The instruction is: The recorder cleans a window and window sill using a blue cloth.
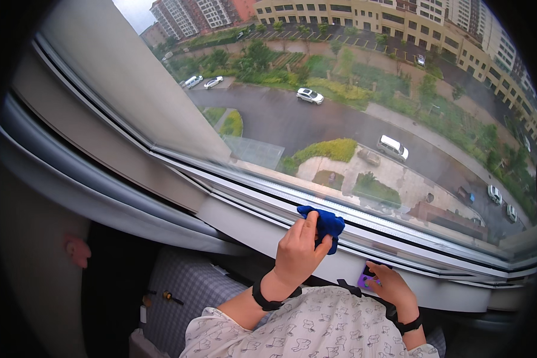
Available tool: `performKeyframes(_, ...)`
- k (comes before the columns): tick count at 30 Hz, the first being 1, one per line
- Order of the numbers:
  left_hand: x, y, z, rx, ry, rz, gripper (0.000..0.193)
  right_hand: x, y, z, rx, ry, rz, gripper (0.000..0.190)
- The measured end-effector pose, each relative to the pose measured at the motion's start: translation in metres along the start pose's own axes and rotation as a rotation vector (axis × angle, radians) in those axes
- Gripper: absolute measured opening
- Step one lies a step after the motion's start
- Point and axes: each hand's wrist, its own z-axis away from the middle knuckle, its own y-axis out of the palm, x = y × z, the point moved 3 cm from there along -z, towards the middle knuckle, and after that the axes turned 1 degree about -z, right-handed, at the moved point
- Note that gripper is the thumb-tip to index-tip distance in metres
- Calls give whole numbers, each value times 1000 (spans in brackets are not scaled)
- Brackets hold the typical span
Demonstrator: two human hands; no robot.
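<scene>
A crumpled blue cloth [327, 228] is pinched between the thumb and fingers of my left hand [297, 248], against the white window frame [268, 206]. Beyond the frame stands the window pane [340, 121], with faint hazy reflections on it. My right hand [393, 285] is lower right, over the windowsill [246, 227], its fingers spread beside a small purple device with a dark screen [367, 276]. Whether the fingers touch the device I cannot tell. Both wrists wear black bands.
A grey curved padded edge [116, 197] runs along the left. Below it are a checkered cloth surface [188, 277] and a small black and yellow item [168, 296]. Outside, far below the window, are a road, parked cars and buildings.
</scene>
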Motion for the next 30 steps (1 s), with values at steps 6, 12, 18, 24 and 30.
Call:
performKeyframes(6,-35,14,1,57,127,93,53,14,26,-31,105,-59,-1076,65)
performKeyframes(12,-74,31,7,238,379,314,57,12,16,-15,-27,-146,-1656,67)
performKeyframes(18,-76,-1,-13,220,692,762,36,16,-71,104,-637,-146,-743,43)
performKeyframes(24,16,32,-22,-214,541,239,29,-47,-110,176,-1458,120,169,46)
performKeyframes(30,16,54,-13,-369,645,-9,26,16,-69,95,-1288,131,483,44)
